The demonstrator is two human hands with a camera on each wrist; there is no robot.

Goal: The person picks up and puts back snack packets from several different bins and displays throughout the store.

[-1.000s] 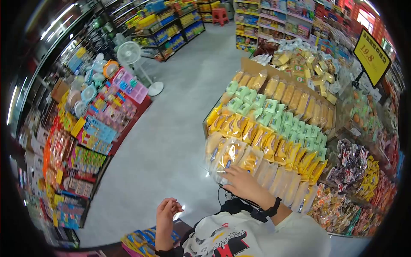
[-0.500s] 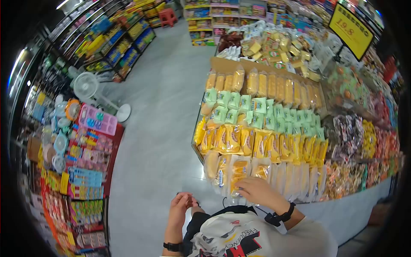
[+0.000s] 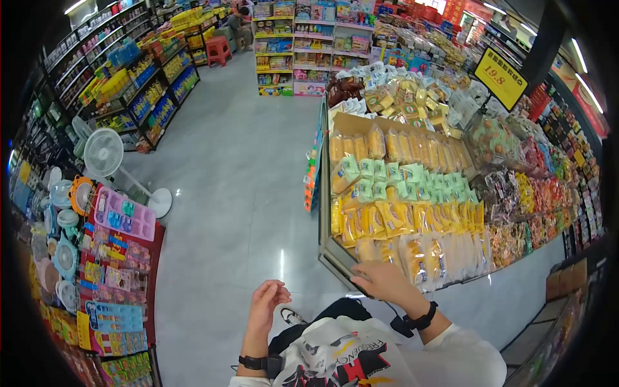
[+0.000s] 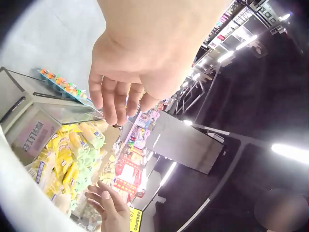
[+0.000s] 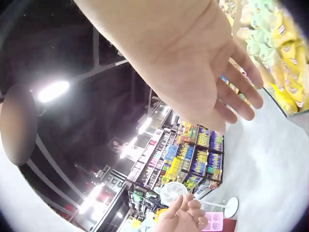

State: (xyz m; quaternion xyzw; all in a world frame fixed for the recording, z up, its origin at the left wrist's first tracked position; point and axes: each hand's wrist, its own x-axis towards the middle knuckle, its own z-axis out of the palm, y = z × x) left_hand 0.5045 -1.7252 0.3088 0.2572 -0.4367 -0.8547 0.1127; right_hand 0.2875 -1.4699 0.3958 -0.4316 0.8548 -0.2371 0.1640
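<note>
My right hand (image 3: 387,281) hovers at the front left corner of a slanted display bin (image 3: 335,255), fingers loosely bent, overlapping the end of the front row. That row holds clear-wrapped bread loaves (image 3: 416,259). Behind it lie yellow packets (image 3: 393,218), then pale green packets (image 3: 412,187), then long wrapped cakes (image 3: 422,147). In the right wrist view, the fingers (image 5: 240,92) of this hand are spread and hold nothing. My left hand (image 3: 267,303) hangs over the floor, left of the bin, palm inward. The left wrist view shows its fingers (image 4: 110,104) hanging loosely with nothing in them.
A yellow price sign (image 3: 501,79) rises behind the bin, beside heaps of wrapped sweets (image 3: 509,193). Grey floor (image 3: 225,213) runs along the aisle. On the left are a white fan (image 3: 103,152) and a table with a purple tray (image 3: 124,214). A red stool (image 3: 218,50) stands farther back.
The head view has turned and shifted, bringing more of the bin's left side into sight. My right hand has moved left along the wrapped loaves to the bin's corner. The left hand stays low and unoccupied.
</note>
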